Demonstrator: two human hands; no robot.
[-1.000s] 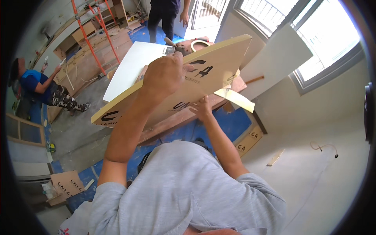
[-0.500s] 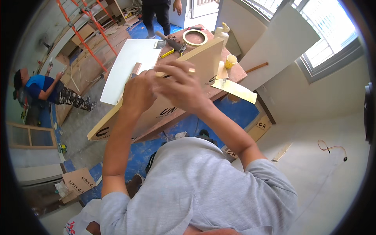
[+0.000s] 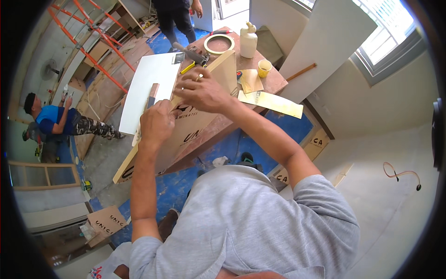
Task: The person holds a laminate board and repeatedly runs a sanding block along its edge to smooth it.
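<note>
A thick wooden panel [image 3: 160,153] with a pale edge stands tilted on edge against the reddish-brown table [image 3: 274,76]. My left hand [image 3: 157,123] is closed at the panel's upper edge, its fingers curled down; what they grip is hidden. Just beyond that fist shows a narrow brown and dark grey piece [image 3: 152,95], over a white sheet [image 3: 151,69]; I cannot tell if the hand holds it. Farther along the same edge my right hand [image 3: 204,92], with a ring on one finger, hovers with fingers bent and apart. Nothing shows in it.
On the table are a tape roll [image 3: 219,44], a yellow-handled tool [image 3: 188,68], a whitish bottle [image 3: 248,42], a yellow cup [image 3: 264,68] and a yellow strip [image 3: 274,103]. One person [image 3: 51,116] stands at left, another [image 3: 174,18] beyond the table. An orange ladder [image 3: 88,32] rises behind.
My hands, close together before, are now slightly apart, the right one farther along the panel's edge. The view has shifted, and the panel now leans differently, uncovering more of the table's right side.
</note>
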